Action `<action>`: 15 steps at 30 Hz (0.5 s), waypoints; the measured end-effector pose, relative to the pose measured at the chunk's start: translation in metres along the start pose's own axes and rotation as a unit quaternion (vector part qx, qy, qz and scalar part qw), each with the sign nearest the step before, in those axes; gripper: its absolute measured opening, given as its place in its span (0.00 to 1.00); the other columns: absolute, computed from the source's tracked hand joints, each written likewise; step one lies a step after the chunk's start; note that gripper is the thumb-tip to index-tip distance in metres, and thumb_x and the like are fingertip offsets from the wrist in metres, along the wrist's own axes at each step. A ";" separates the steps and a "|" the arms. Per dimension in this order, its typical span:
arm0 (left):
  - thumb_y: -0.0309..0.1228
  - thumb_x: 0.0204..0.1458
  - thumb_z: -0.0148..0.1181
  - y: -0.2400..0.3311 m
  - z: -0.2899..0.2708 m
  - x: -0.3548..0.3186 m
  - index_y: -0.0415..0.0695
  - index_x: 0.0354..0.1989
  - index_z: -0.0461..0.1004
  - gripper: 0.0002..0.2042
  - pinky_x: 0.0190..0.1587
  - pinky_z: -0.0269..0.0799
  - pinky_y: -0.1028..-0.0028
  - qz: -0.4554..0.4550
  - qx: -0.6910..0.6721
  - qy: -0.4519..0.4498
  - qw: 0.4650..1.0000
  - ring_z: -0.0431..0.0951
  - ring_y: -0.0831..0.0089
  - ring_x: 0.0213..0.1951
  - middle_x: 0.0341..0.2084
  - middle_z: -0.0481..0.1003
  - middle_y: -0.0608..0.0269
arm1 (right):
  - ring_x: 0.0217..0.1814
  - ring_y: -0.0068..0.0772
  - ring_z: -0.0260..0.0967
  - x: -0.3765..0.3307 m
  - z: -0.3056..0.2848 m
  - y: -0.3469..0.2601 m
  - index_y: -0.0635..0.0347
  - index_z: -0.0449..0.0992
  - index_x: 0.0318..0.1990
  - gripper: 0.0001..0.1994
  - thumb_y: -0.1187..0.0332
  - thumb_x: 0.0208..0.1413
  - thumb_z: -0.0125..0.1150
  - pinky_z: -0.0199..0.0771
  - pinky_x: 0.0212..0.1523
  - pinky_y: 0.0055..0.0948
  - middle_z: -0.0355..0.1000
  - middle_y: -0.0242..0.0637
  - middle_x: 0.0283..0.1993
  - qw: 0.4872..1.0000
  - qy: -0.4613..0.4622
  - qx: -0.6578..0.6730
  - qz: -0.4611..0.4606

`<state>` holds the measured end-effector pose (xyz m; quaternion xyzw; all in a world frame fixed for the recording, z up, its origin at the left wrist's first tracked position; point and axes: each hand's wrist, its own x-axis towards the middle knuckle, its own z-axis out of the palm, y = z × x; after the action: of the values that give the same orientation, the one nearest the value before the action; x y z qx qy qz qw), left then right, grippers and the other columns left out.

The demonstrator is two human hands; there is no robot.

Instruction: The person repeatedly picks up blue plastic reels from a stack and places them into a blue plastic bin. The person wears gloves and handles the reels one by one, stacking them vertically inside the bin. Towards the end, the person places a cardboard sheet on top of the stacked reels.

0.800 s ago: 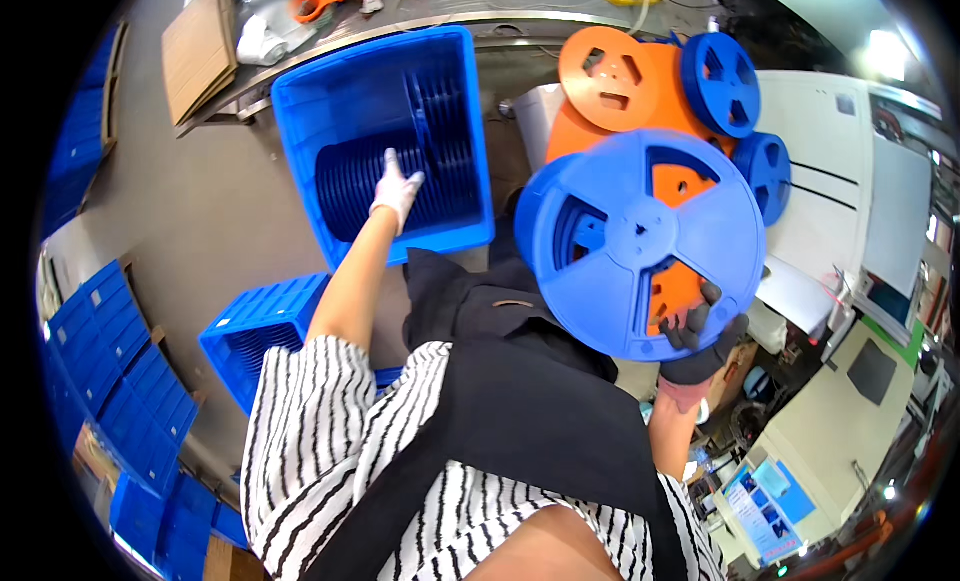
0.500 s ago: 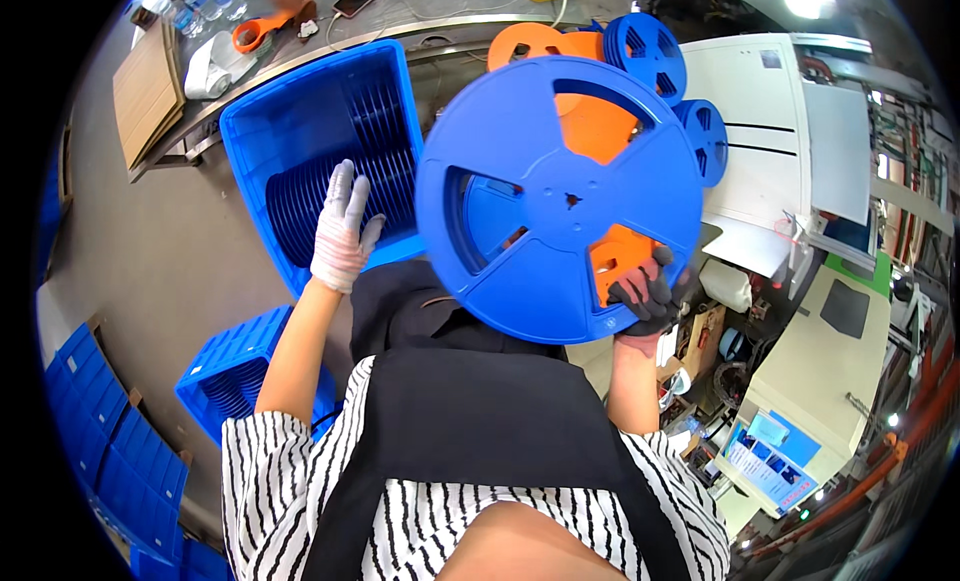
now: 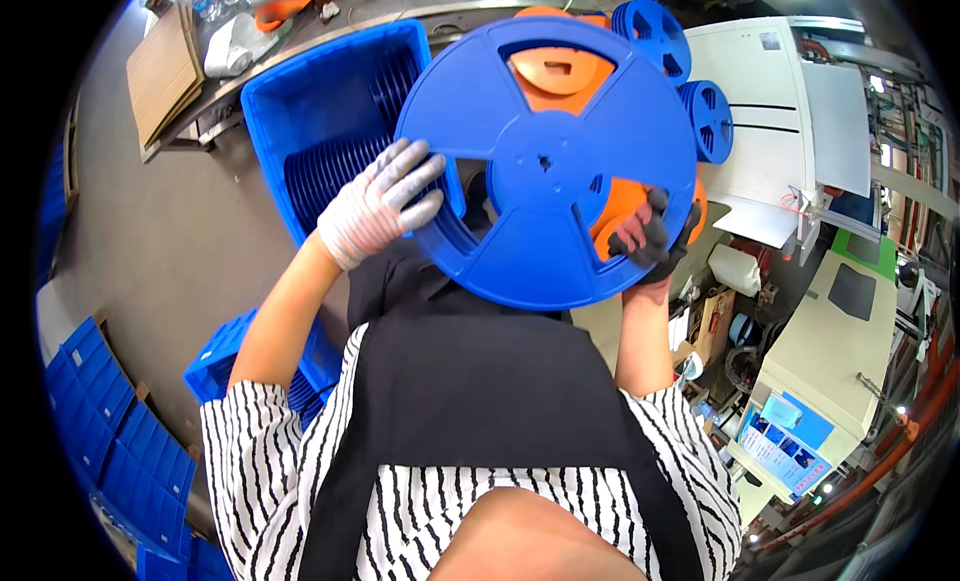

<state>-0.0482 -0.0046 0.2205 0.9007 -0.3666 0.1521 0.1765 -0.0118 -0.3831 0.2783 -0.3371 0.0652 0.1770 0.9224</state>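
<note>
A large blue plastic reel [image 3: 540, 216] with wide cut-out windows is held up in front of me. My right hand [image 3: 650, 236], in a dark glove, grips its lower right rim, with fingers through a window. My left hand [image 3: 380, 201], in a whitish glove, is at the reel's left edge with fingers spread; whether it touches the rim I cannot tell. Behind that hand, a blue crate [image 3: 300, 91] holds a row of blue discs [image 3: 325, 176] standing on edge. Orange reels [image 3: 560, 76] show through and behind the held reel.
Smaller blue reels [image 3: 655, 41] stand at the far right of the reel, by a white cabinet [image 3: 745, 91]. A metal-edged table [image 3: 400, 6] runs across the back, with cardboard [image 3: 163, 76] at its left end. Another blue crate [image 3: 225, 356] sits low on my left.
My left hand has moved right, from over the crate to the reel's left edge. The reel has turned and shifted slightly up and left, with my right hand still on it.
</note>
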 end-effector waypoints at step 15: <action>0.20 0.51 0.57 0.019 0.029 -0.058 0.43 0.49 0.71 0.16 0.50 0.75 0.69 -0.207 -0.405 0.129 0.881 0.75 0.58 0.53 0.51 0.73 0.49 | 0.26 0.28 0.72 0.025 0.034 -0.008 0.67 0.69 0.55 0.34 0.40 0.62 0.43 0.72 0.28 0.25 0.78 0.48 0.39 0.995 -0.020 -0.095 0.030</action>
<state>-0.0975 0.0056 0.1753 0.7787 -0.1751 0.0654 0.5989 0.0141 -0.3594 0.3034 -0.4174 0.0399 0.2167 0.8816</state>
